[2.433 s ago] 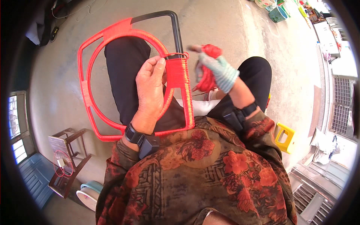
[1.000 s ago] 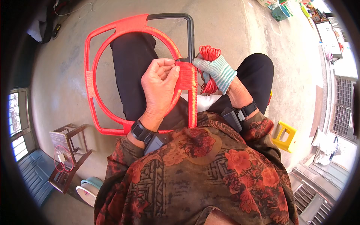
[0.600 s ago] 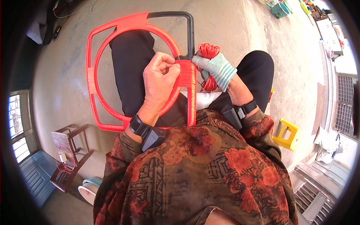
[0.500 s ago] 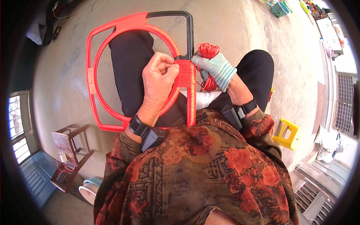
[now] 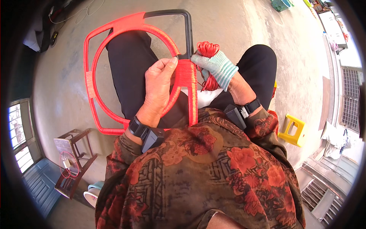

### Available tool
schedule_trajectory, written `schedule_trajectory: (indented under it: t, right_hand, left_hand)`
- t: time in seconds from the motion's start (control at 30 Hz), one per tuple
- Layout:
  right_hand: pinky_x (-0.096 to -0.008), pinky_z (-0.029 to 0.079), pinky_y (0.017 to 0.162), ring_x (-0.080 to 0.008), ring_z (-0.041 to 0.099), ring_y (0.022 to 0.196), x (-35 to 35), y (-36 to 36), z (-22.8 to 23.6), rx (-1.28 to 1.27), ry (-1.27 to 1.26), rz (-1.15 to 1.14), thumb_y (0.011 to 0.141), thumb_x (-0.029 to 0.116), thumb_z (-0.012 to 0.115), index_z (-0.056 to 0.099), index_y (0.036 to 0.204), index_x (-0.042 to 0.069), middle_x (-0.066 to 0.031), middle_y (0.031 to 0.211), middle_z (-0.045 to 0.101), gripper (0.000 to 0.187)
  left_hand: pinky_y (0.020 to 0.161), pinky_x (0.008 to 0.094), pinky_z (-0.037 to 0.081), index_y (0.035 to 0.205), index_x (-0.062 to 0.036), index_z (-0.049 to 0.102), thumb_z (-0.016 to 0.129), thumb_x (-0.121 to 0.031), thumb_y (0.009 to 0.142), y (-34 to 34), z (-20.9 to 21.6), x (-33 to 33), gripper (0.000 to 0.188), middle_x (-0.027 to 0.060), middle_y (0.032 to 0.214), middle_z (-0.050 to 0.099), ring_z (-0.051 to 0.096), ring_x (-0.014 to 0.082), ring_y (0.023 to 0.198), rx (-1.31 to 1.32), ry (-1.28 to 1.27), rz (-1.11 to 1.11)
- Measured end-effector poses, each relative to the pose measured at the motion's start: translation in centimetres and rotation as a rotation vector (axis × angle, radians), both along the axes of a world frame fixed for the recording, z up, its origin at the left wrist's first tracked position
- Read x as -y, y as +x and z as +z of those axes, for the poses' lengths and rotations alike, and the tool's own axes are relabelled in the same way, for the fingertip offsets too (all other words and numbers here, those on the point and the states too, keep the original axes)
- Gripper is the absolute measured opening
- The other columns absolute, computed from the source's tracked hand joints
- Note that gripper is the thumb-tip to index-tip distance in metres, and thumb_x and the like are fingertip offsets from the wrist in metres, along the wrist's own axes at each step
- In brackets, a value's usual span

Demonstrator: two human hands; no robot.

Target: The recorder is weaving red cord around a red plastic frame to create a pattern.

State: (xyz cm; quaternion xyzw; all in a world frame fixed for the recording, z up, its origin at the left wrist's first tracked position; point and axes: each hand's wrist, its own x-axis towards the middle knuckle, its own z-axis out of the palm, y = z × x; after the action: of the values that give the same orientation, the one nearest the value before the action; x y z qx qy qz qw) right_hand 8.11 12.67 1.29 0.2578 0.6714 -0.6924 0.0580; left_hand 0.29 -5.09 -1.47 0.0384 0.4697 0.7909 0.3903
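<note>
A frame [image 5: 186,74] rests across my thighs, with a ring set inside a rounded rectangular outline. Glossy red cord is wound closely round most of it, while its far right corner [image 5: 188,28] shows bare black. My bare left hand [image 5: 158,86] grips the ring's right side, thumb pointing to where the red winding meets the black. In a pale green striped glove, my right hand [image 5: 219,69] is closed round a bundle of red cord [image 5: 208,48]. Its thumb side touches the frame's right bar. The left fingertips are partly hidden behind the frame.
To the right on the concrete floor stands a yellow plastic stool [image 5: 292,130]. A dark wooden stool lies at the left [image 5: 76,160] with a pink cord loop on it, near some basins [image 5: 92,194]. A green bucket [image 5: 281,4] is at the far right.
My left thumb has straightened and moved up to the edge of the winding; before, the fingers were curled lower. My right hand keeps its hold on the cord bundle. The whole view has shifted slightly.
</note>
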Motion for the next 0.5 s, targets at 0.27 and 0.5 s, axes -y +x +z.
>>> schedule_trajectory:
  t: [0.27,0.5]
  right_hand:
    - [-0.031,0.054,0.062,-0.0185,0.064,0.068,-3.1,0.8,-1.7,-0.085,-0.302,-0.356,0.09,0.028,0.065,0.063,0.094,0.001,-0.0095,0.084,0.067,0.027]
    - [-0.0311,0.054,0.063,-0.0166,0.066,0.067,-8.2,3.1,-3.0,0.137,0.552,-0.311,0.08,0.028,0.073,0.058,0.114,-0.006,-0.0136,0.084,0.067,0.05]
  left_hand:
    - [0.082,0.032,0.054,0.113,0.0042,0.059,0.054,-0.018,0.1,-0.4,1.8,-0.3,0.026,0.0134,0.101,0.068,0.068,0.0208,0.09,0.042,0.102,-0.25]
    - [0.083,0.0326,0.055,0.116,0.0028,0.057,0.055,-0.019,0.099,-0.5,2.0,-0.2,0.028,0.0143,0.105,0.068,0.068,0.0218,0.093,0.036,0.045,-0.294]
